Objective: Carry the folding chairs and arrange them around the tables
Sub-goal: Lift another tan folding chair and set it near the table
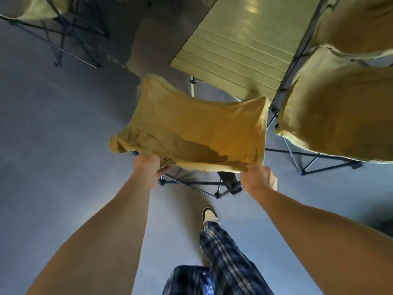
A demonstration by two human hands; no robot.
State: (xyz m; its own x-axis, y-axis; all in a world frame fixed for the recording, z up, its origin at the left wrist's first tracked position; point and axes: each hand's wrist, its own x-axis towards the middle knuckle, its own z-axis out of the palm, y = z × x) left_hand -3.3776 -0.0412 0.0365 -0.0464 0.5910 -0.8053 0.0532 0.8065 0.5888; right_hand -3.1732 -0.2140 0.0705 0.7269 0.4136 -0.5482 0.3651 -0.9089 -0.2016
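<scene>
Both hands clamped on the near fabric edge of a tan folding chair (191, 130): left hand (148, 167) at one corner, right hand (258, 177) at the other (fingers curled under). Chair at the end of a slatted folding table (240, 50), beside a second chair (340, 111).

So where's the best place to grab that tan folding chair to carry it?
By the top edge of the fabric backrest, from behind, one hand near each corner. The left hand and right hand grip the tan folding chair that way now: the back edge faces the person, and a wide hold probably keeps the frame level.
</scene>
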